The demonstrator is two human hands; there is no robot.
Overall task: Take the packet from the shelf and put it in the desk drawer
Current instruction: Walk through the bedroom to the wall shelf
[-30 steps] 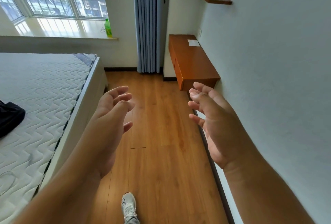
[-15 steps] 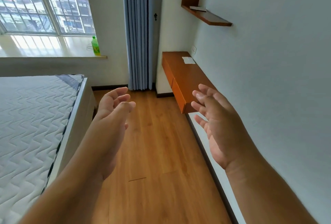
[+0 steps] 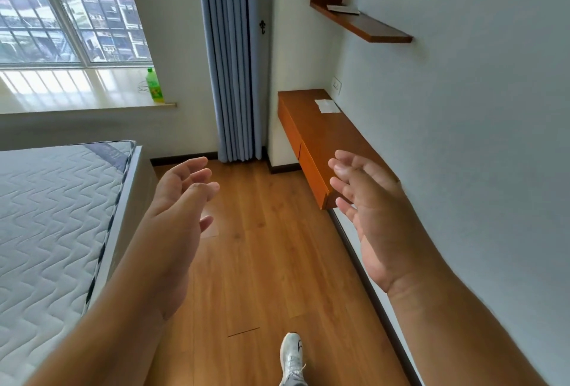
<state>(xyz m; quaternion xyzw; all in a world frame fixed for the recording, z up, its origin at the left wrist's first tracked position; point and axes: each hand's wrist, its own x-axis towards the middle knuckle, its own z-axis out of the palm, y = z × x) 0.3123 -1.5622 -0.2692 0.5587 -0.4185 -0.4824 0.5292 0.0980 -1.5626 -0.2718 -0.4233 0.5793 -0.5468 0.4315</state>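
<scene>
Both hands raised over the wood floor [image 3: 262, 262], empty: left hand [image 3: 177, 216] and right hand [image 3: 373, 219] each with grip released, fingers spread. The packet [image 3: 343, 9] (flat, pale) lies on the wall shelf [image 3: 370, 26], high on the right wall. Below it the wall-mounted tabletop [image 3: 333, 135], drawer [image 3: 311, 169] fronts closed, a white paper [image 3: 327, 106] near its far end.

We have one view only, from the head, wide-angled, facing forward and down along the floor [image 3: 262, 262] toward the far corner. Our hands [image 3: 367, 209] are close under the lens; the desk [image 3: 327, 135] and shelf [image 3: 370, 26] lie farther off along the right wall, the bed [image 3: 52, 216] at left.
</scene>
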